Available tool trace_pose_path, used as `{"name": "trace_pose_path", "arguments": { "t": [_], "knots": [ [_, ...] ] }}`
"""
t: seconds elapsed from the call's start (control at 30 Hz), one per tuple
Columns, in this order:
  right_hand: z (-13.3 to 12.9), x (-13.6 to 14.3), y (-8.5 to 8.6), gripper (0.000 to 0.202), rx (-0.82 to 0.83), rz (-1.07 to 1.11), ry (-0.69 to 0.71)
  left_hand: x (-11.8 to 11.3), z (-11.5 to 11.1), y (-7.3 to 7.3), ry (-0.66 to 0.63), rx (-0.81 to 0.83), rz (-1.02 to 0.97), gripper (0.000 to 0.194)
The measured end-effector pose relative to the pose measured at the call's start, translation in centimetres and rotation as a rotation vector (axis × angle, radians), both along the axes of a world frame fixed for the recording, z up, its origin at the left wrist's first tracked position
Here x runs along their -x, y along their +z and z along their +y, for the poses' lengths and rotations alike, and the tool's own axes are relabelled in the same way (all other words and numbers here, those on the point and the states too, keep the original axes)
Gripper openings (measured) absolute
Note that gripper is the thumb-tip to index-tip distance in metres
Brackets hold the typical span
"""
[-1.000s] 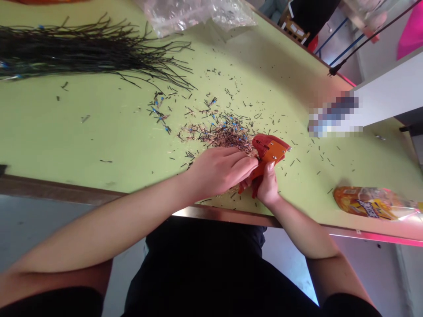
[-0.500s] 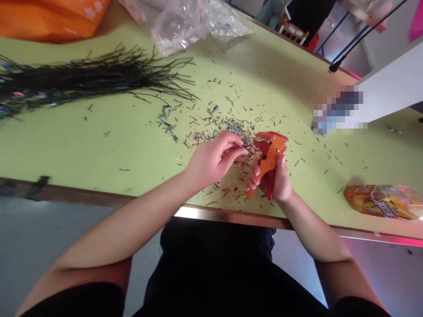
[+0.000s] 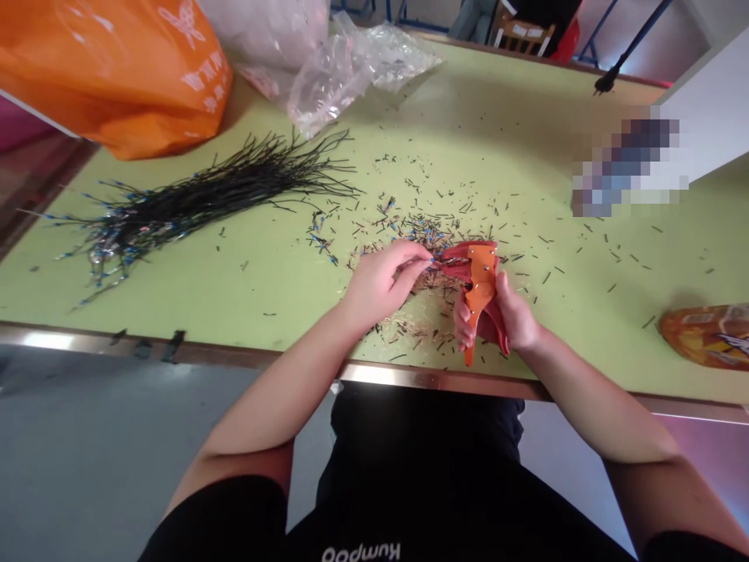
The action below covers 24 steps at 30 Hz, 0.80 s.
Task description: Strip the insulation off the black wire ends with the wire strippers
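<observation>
My right hand (image 3: 518, 318) is wrapped round the handles of an orange and red wire stripper (image 3: 482, 275), whose jaws point left. The fingertips of my left hand (image 3: 386, 282) pinch a small wire piece with a blue end (image 3: 431, 261), right at the tips of the stripper's jaws. Most of that piece is hidden by the fingers. Below and around both hands lies a scatter of short black, blue and copper-coloured wire clippings (image 3: 424, 230). A bundle of black wires (image 3: 216, 187) with blue-marked ends rests to the left.
An orange bag (image 3: 117, 70) stands at the back left, beside crumpled clear plastic (image 3: 333, 74). A bottle (image 3: 705, 336) with orange contents lies at the right. A black plug on a cord (image 3: 607, 80) hangs near a white panel at the back right. The table's metal edge (image 3: 403, 373) runs in front of me.
The stripper's jaws and the left fingertips have come together, and the stripper's handles stand wider apart. My view has shifted left, bringing more of the wire bundle and orange bag into sight.
</observation>
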State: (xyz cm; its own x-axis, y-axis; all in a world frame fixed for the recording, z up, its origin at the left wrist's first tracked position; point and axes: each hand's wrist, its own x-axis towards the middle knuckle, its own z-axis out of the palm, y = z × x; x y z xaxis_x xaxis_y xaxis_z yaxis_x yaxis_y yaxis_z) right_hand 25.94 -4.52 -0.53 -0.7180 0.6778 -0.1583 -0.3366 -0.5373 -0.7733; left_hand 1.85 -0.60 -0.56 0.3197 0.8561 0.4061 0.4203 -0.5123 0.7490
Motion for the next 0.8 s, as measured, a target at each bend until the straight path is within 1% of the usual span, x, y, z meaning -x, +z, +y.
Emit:
{"name": "trace_pose_path", "arguments": {
  "t": [0.17, 0.3, 0.43, 0.53, 0.67, 0.8],
  "knots": [
    [0.34, -0.19, 0.14, 0.078, -0.003, 0.010, 0.017, -0.14, 0.33, -0.10, 0.034, -0.068, 0.024, 0.024],
    [0.32, -0.16, 0.07, 0.074, -0.003, 0.024, 0.022, -0.33, 0.40, -0.52, 0.036, -0.112, 0.032, 0.021],
    [0.35, -0.39, -0.23, 0.075, -0.015, -0.004, 0.023, -0.51, 0.29, -0.69, 0.069, -0.124, -0.037, 0.017],
    [0.47, -0.48, -0.40, 0.077, -0.007, -0.005, 0.030, -0.67, 0.25, -0.76, 0.063, -0.137, -0.071, 0.016],
    [0.40, -0.19, -0.37, 0.075, -0.007, -0.001, 0.019, -0.82, 0.26, -0.81, 0.046, -0.170, -0.013, 0.017],
    [0.11, 0.17, -0.18, 0.073, -0.005, -0.056, -0.029, -0.85, 0.16, -0.54, 0.044, -0.171, 0.058, 0.019]
  ]
}}
